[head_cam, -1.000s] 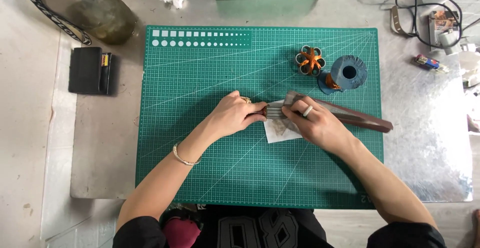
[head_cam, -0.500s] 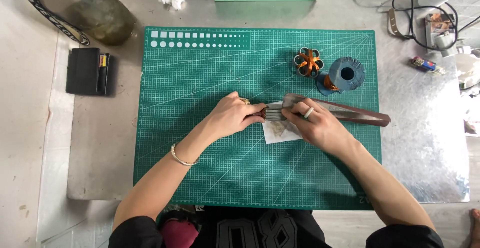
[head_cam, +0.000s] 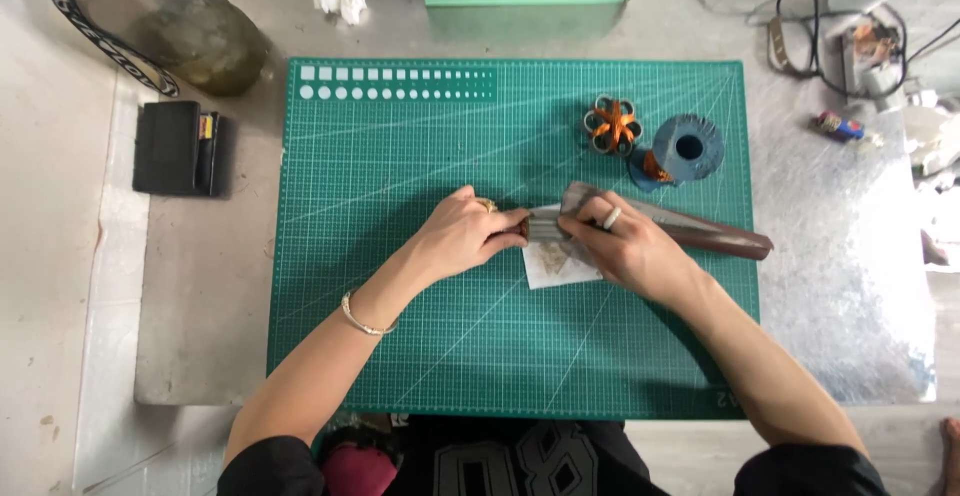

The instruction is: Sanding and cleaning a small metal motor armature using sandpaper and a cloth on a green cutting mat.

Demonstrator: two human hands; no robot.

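Hands meet mid-mat: left hand point(head_cam: 462, 236) pinches the grey pleated strip point(head_cam: 545, 224), right hand point(head_cam: 628, 251) clamps the brown rod point(head_cam: 700, 232) over white paper point(head_cam: 556, 268). Step looks like wrapping; next move probably needs steady tension.

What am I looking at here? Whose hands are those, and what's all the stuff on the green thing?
This picture comes from a small camera worn on a person's head, so you look straight down at that person's own two hands, as if you were them. The green cutting mat with white grid lines lies on a grey table. The left hand and the right hand meet in the middle and together grip a long brown tool, over a small piece of white paper. What exactly the fingers are doing to it is hidden. Near the top of the mat stand a blue-grey spool and a little coil of orange wire. Off the mat are a glass jar, a black case and some cables.
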